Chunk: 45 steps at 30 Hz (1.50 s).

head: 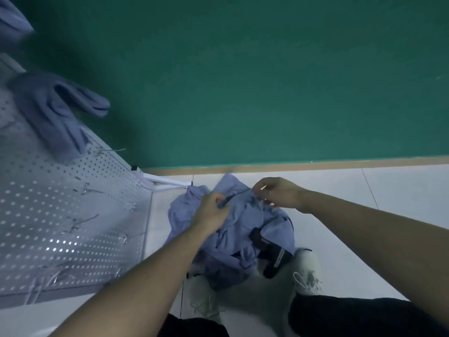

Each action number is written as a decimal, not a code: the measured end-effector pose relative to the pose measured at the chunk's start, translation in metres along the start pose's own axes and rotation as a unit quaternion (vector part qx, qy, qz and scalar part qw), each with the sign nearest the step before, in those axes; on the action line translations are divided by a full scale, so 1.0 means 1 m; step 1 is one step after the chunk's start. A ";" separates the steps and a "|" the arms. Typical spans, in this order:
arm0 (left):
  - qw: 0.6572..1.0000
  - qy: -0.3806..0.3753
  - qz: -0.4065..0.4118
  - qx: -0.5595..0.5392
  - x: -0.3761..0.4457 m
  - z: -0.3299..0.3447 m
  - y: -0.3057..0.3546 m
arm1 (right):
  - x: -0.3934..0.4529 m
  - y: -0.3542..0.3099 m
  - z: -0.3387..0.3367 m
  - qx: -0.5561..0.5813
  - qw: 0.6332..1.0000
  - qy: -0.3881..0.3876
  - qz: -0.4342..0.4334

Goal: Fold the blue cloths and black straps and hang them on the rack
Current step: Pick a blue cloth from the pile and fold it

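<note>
So, room-wise: the white tiled floor [340, 190] is open on the right side of the frame, the green wall [243, 81] fills the top, and the perforated rack [60, 203] with its wire hooks hems me in on the left. One folded blue cloth [60, 110] hangs on the rack at upper left.

The pile of blue cloths [243, 222] sits crumpled on the floor at lower centre, just in front of my white sneakers [307, 271], with a black strap [272, 254] tangled in its right side, a pale stripe along its edge.

Both arms reach forward and down. My left hand [212, 210] is curled, pinching the cloth's top edge. My right hand [277, 192] pinches the same edge just beside it, fingers bent over the fabric.
</note>
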<state>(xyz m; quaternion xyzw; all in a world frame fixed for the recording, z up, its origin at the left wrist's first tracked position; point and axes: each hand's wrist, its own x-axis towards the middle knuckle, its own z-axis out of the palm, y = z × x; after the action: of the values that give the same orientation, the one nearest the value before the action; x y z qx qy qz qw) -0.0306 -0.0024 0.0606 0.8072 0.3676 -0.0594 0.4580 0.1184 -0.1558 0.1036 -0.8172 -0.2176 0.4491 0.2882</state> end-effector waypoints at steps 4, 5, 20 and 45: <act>1.000 -0.002 -0.003 0.007 0.036 0.014 -0.034 | 0.038 0.038 0.018 0.011 1.000 0.003 0.021; 1.000 -0.010 -0.015 0.008 0.046 0.017 -0.043 | 0.047 0.046 0.023 0.007 1.000 0.002 0.025; 0.970 -0.104 0.020 0.217 0.116 0.090 -0.152 | 0.167 0.103 0.095 -0.205 0.976 -0.046 -0.047; 0.950 0.176 0.101 -0.238 0.043 -0.016 0.012 | 0.060 -0.010 0.038 0.104 0.969 0.121 -0.186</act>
<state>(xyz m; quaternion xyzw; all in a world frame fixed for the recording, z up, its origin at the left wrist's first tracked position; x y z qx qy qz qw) 0.0040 0.0294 0.0591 0.7051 0.3625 0.2195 0.5685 0.1149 -0.1012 0.0575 -0.7761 -0.2812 0.3056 0.4745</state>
